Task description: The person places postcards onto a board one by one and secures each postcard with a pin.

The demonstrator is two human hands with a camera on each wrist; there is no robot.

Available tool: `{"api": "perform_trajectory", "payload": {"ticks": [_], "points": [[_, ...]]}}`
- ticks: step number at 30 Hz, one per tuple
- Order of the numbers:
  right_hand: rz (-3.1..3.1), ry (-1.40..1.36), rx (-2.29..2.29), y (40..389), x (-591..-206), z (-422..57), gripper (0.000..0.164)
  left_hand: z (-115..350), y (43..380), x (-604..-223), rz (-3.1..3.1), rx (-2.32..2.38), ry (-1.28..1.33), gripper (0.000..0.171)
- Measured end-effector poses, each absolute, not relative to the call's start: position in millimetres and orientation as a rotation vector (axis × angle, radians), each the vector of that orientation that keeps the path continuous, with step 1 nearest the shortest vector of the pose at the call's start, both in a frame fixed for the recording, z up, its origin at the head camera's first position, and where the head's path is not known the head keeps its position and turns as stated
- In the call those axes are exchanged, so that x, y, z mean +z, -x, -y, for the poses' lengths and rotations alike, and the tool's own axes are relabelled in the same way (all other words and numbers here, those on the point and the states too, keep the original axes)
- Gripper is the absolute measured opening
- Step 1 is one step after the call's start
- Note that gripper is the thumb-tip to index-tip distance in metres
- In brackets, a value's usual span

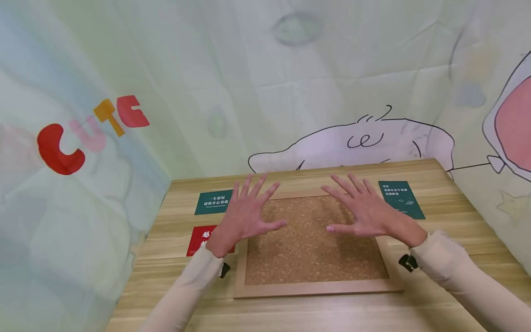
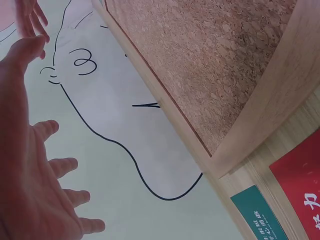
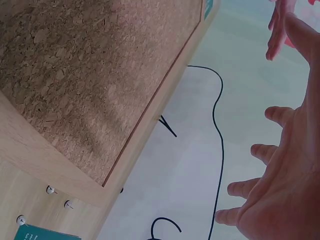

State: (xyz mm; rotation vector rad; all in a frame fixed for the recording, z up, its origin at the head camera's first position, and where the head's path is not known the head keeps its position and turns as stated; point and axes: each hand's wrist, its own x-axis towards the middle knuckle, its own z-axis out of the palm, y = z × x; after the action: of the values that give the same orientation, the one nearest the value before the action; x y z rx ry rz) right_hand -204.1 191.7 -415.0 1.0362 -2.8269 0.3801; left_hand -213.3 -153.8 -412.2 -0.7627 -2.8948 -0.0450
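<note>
Both L hand (image 1: pixel 245 216) & R hand (image 1: pixel 367 212) spread wide over cork sheet (image 1: pixel 311 256) in wd frame (image 1: pixel 319 288).

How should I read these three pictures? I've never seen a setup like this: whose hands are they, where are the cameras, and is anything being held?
There is no robot here; these are a person's bare left hand and right hand. The wide picture comes from a camera worn on the head, looking forward and down. The other two come from cameras on the left and right wrists.

On the light wood-grain table lies a rectangular brown cork board with a pale wooden frame. To its left are a dark green printed card and a red printed card; to its right is another dark green card. The right wrist view also shows three small, pale-headed pins.

Both hands hover over the board, fingers spread, holding nothing.
</note>
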Motion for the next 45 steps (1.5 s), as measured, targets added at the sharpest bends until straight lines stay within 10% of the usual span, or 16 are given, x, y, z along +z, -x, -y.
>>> {"api": "perform_trajectory", "payload": {"ticks": [45], "points": [[2.853,-0.246,1.365,195,-450,-266,0.076,208,202,-435,3.062,-0.734,0.368,0.084]]}}
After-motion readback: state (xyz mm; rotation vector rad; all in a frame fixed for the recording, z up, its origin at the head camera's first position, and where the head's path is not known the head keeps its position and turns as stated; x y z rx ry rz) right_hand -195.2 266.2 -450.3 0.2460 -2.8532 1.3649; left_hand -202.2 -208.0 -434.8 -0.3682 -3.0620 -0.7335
